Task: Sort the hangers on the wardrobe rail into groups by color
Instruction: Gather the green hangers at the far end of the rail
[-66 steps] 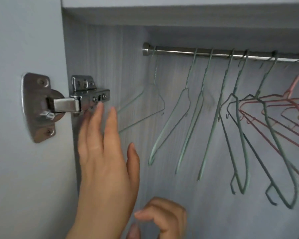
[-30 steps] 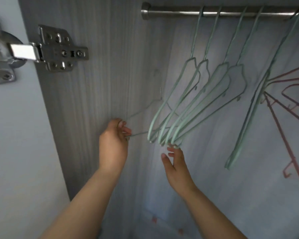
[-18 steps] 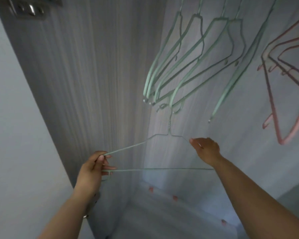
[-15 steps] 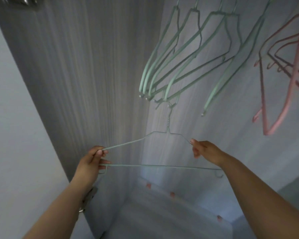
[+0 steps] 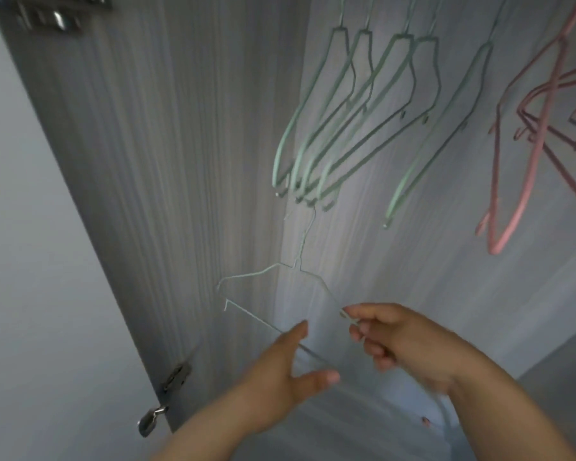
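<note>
Our left hand (image 5: 280, 377) lets go and now hovers spread open at the thin pale hanger (image 5: 246, 275)'s bottom bar, while our right hand (image 5: 396, 341) alone pinches its shoulder. Its hook reaches the green hangers (image 5: 275, 168) above our hands. We judge it ready to rehang by colour.

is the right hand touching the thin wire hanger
Touching. The head view shows the right hand pinching the thin wire hanger at its right end, between thumb and fingers.

Open at lower right, under pink hangers (image 5: 509, 211). Blocked upper centre by bunched green hangers (image 5: 316, 151). Walled at left by side panel (image 5: 147, 161); wire hanger (image 5: 246, 276) across centre.
</note>
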`<state>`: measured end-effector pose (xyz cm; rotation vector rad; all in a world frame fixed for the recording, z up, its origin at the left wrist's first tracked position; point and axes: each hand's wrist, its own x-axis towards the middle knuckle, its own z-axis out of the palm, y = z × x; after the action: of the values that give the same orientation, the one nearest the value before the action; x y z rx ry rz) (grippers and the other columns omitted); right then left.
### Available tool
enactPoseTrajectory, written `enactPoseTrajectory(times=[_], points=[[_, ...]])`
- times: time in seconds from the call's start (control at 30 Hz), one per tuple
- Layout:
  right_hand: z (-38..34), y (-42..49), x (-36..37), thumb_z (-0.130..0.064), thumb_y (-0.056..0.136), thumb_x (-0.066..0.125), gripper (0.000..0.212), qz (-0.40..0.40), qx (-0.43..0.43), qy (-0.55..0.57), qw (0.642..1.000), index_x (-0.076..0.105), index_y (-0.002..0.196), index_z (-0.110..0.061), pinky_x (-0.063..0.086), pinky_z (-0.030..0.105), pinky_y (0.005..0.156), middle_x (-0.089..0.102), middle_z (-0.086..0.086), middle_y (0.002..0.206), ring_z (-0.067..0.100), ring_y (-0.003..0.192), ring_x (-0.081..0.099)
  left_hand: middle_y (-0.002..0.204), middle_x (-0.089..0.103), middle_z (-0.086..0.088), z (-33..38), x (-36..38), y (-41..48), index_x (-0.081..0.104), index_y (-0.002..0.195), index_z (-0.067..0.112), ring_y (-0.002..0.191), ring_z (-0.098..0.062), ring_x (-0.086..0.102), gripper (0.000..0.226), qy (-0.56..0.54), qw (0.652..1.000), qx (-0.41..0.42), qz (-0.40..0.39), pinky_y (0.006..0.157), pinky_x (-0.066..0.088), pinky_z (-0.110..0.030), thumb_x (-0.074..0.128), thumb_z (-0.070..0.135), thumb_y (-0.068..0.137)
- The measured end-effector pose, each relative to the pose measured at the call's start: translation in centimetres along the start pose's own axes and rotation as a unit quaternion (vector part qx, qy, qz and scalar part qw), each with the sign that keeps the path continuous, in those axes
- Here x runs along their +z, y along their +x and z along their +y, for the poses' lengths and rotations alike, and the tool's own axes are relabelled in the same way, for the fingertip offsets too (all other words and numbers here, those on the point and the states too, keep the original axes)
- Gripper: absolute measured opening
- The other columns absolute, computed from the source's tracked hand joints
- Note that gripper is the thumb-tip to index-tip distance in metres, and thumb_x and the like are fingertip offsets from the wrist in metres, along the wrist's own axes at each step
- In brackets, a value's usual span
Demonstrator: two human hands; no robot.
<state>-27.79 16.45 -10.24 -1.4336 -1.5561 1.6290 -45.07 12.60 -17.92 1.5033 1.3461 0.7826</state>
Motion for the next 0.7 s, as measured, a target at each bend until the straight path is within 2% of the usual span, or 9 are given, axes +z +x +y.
enactPoseTrajectory(times=[0.07,0.13,0.23,0.33,0.43,0.47,0.53,0.6,0.7], points=[[-0.3,-0.6,2.6,0.003,0.093,0.036,0.029,-0.02,-0.022,0.091,0.995,0.061,0.095,-0.01,0.028,0.016,0.04,0.047,-0.001,0.068,0.005,0.045,0.034,0.135,0.028,0.024,0.8,0.0,-1.0,0.011,0.139,0.032,0.126,0.003,0.03,0.132,-0.044,0.998,0.007,-0.039,0.106,0.026,-0.014,0.058,0.086,0.028],[-0.6,0.6,4.8,0.004,0.093,0.035,0.029,0.013,-0.039,0.155,0.987,0.06,0.091,-0.01,0.029,0.014,0.036,0.046,0.001,0.067,0.003,0.04,0.034,0.137,0.026,0.024,1.2,-0.4,-1.5,0.005,0.139,0.034,0.127,0.006,0.029,0.13,-0.071,0.996,0.028,-0.043,0.108,0.028,-0.019,0.062,0.083,0.032],[-1.7,3.8,8.3,0.006,0.094,0.033,0.026,0.082,-0.061,0.224,0.969,0.055,0.091,-0.006,0.027,0.013,0.032,0.043,0.005,0.069,0.001,0.033,0.034,0.132,0.033,0.028,1.4,-1.7,-1.9,0.013,0.131,0.045,0.12,0.016,0.031,0.092,-0.104,0.991,0.087,-0.01,0.092,0.031,-0.001,0.072,0.052,0.06],[-3.2,6.9,11.1,0.007,0.094,0.029,0.028,0.14,-0.084,0.295,0.942,0.051,0.099,-0.008,0.028,0.013,0.033,0.044,0.004,0.074,0.004,0.039,0.034,0.13,0.042,0.018,0.7,-3.9,-2.1,0.031,0.127,0.037,0.117,0.007,0.04,0.072,-0.155,0.982,0.08,0.072,0.086,0.04,-0.004,0.073,0.037,0.068],[-5.4,9.3,13.0,0.004,0.095,0.028,0.031,0.172,-0.11,0.315,0.927,0.051,0.084,-0.015,0.03,0.013,0.035,0.044,0.001,0.076,0.008,0.048,0.031,0.119,0.055,0.009,0.0,-6.3,-1.9,0.046,0.112,0.031,0.109,-0.005,0.054,0.043,-0.149,0.975,0.082,0.141,0.085,0.048,-0.014,0.066,0.014,0.077],[-6.0,10.1,13.6,0.002,0.095,0.028,0.03,0.178,-0.12,0.317,0.924,0.051,0.084,-0.014,0.031,0.012,0.035,0.044,0.0,0.076,0.006,0.046,0.032,0.114,0.06,0.006,0.0,-7.1,-1.9,0.052,0.105,0.031,0.105,-0.007,0.058,0.035,-0.125,0.974,0.097,0.161,0.088,0.049,-0.02,0.064,0.01,0.08],[-7.2,11.1,14.8,-0.001,0.096,0.03,0.023,0.185,-0.135,0.308,0.923,0.051,0.097,-0.012,0.032,0.012,0.035,0.046,-0.002,0.079,0.004,0.044,0.033,0.103,0.068,0.003,0.2,-8.6,-2.1,0.061,0.099,0.023,0.095,-0.006,0.063,0.023,-0.07,0.969,0.124,0.204,0.09,0.049,-0.026,0.06,0.007,0.084],[-8.1,11.6,15.9,-0.006,0.096,0.032,0.022,0.184,-0.152,0.277,0.931,0.049,0.109,-0.014,0.034,0.011,0.039,0.047,-0.003,0.083,0.006,0.047,0.035,0.091,0.071,0.005,0.2,-9.9,-2.3,0.065,0.095,0.019,0.086,-0.002,0.065,0.017,-0.014,0.957,0.145,0.252,0.082,0.049,-0.021,0.057,0.007,0.086],[-9.5,11.5,17.1,-0.01,0.096,0.035,0.027,0.171,-0.206,0.213,0.94,0.047,0.12,-0.014,0.037,0.013,0.048,0.051,-0.006,0.095,0.003,0.047,0.04,0.087,0.07,0.014,0.2,-11.3,-2.9,0.062,0.091,0.032,0.08,0.003,0.065,0.016,0.03,0.93,0.176,0.322,0.073,0.048,-0.014,0.053,0.02,0.084]])
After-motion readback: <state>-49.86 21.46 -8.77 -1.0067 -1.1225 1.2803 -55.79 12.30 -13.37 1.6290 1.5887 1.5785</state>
